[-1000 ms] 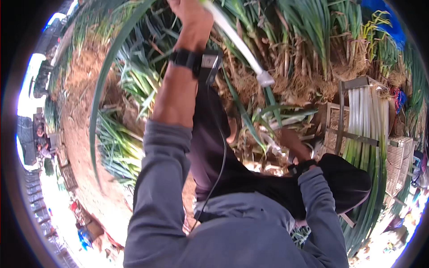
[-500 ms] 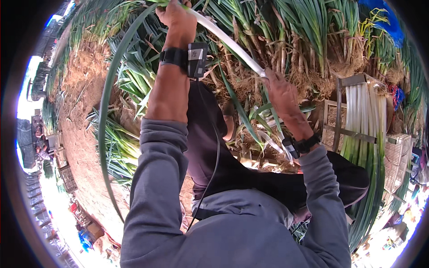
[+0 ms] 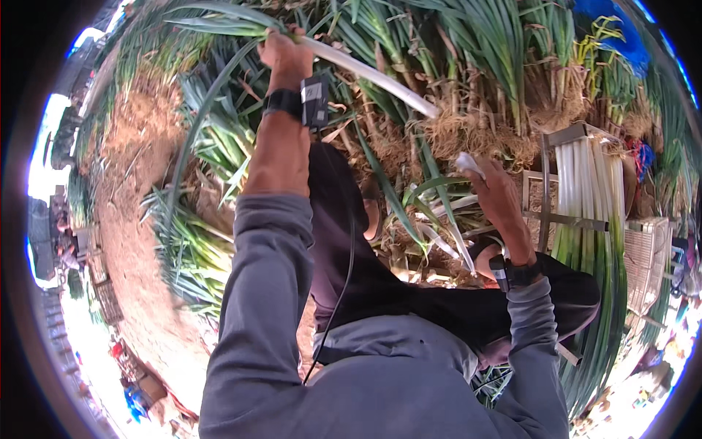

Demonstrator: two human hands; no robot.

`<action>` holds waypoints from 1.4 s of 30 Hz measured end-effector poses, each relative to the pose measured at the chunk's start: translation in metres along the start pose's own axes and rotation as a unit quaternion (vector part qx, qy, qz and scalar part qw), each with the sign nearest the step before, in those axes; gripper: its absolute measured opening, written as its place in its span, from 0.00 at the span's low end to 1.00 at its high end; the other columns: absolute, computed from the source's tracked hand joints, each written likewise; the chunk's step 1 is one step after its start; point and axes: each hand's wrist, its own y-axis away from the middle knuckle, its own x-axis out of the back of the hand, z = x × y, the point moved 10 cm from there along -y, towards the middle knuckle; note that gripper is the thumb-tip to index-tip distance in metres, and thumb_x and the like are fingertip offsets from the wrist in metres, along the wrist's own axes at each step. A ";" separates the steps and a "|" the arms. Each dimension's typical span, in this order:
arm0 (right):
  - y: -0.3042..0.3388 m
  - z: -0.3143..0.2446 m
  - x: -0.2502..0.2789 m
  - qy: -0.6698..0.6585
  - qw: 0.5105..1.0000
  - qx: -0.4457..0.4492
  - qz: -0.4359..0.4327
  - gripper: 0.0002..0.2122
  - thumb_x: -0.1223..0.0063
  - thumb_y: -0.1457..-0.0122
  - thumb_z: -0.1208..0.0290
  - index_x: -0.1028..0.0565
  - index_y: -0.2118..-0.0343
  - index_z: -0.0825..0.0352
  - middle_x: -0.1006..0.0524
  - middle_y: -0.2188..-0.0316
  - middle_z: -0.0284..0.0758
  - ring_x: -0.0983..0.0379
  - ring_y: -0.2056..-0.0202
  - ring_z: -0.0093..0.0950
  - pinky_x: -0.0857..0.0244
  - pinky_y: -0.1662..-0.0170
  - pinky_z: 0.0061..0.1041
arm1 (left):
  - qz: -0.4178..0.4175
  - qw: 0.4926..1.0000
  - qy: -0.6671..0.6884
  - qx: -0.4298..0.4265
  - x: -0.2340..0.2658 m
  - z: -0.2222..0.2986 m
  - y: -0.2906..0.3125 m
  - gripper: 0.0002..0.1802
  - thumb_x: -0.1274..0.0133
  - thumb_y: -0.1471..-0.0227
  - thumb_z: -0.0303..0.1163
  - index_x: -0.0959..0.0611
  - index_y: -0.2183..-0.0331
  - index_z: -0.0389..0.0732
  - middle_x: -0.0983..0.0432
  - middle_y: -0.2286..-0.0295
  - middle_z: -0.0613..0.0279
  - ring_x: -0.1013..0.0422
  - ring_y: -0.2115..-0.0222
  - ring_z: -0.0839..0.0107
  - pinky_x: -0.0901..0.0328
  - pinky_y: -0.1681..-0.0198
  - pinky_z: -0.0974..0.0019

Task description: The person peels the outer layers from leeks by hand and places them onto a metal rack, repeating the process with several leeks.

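My left hand (image 3: 287,57) is closed around a leek (image 3: 373,73) where its white shank meets the green leaves. The bare white end slants down to the right, and long leaves trail to the left. My right hand (image 3: 499,199) is apart from the leek, lower and to the right, closed on a small white piece (image 3: 470,165) whose kind I cannot make out. Below and between the hands lie loose green leaves and white leek scraps (image 3: 442,245). Past the hands stand unpeeled leeks with brown, hairy roots (image 3: 482,135).
At my right a metal frame (image 3: 545,183) holds a bundle of cleaned leeks (image 3: 585,183). Beside it is a pale woven crate (image 3: 647,256). More leeks (image 3: 201,256) lie at my left by the bare soil (image 3: 131,234). A blue sheet (image 3: 614,33) shows at the far right.
My right hand has left the leek's white end and moved right and down with the small white piece. My left hand still grips the leek, which has dropped slightly.
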 end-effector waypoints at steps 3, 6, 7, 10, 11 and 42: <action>-0.013 -0.040 0.016 0.008 0.997 0.065 0.039 0.25 0.38 0.43 0.62 0.30 0.47 0.72 0.26 0.50 0.50 0.24 0.53 0.40 0.29 0.54 0.36 | -0.074 0.997 -0.032 0.008 -0.012 0.007 -0.002 0.13 0.54 0.37 0.37 0.35 0.53 0.48 0.30 0.69 0.59 0.32 0.77 0.64 0.32 0.74 0.50; -0.040 -0.058 0.017 -0.067 0.992 0.068 0.077 0.31 0.33 0.48 0.62 0.33 0.44 0.70 0.26 0.49 0.48 0.23 0.54 0.38 0.29 0.53 0.37 | -0.154 0.985 -0.066 0.039 -0.027 -0.018 0.011 0.10 0.55 0.36 0.38 0.35 0.56 0.47 0.31 0.69 0.60 0.32 0.74 0.64 0.32 0.71 0.48; -0.046 -0.063 -0.002 -0.109 0.988 0.084 0.066 0.32 0.32 0.48 0.62 0.34 0.43 0.69 0.24 0.52 0.46 0.22 0.57 0.34 0.28 0.56 0.34 | -0.160 0.985 -0.044 0.046 -0.024 -0.010 0.001 0.10 0.55 0.36 0.36 0.35 0.57 0.45 0.31 0.69 0.59 0.33 0.73 0.65 0.32 0.70 0.51; -0.061 -0.067 -0.041 -0.293 0.956 -0.003 -0.002 0.32 0.32 0.48 0.62 0.34 0.43 0.69 0.21 0.60 0.41 0.21 0.64 0.27 0.25 0.63 0.29 | -0.213 0.971 -0.095 0.040 -0.023 -0.001 -0.009 0.09 0.56 0.37 0.31 0.36 0.60 0.39 0.32 0.67 0.58 0.34 0.68 0.67 0.31 0.68 0.62; -0.060 -0.051 -0.059 -0.416 0.901 -0.110 -0.057 0.30 0.33 0.46 0.62 0.34 0.44 0.69 0.20 0.63 0.38 0.21 0.69 0.24 0.25 0.67 0.25 | -0.254 0.949 -0.185 0.018 -0.034 -0.009 0.005 0.08 0.56 0.37 0.29 0.36 0.61 0.36 0.32 0.67 0.57 0.34 0.68 0.68 0.31 0.67 0.64; -0.022 -0.045 0.006 0.002 0.993 0.051 -0.110 0.24 0.43 0.43 0.67 0.30 0.43 0.64 0.29 0.44 0.40 0.28 0.48 0.38 0.32 0.51 0.37 | -0.048 0.984 0.111 0.129 -0.002 -0.013 -0.017 0.12 0.61 0.35 0.40 0.31 0.62 0.42 0.33 0.75 0.62 0.36 0.78 0.66 0.35 0.76 0.66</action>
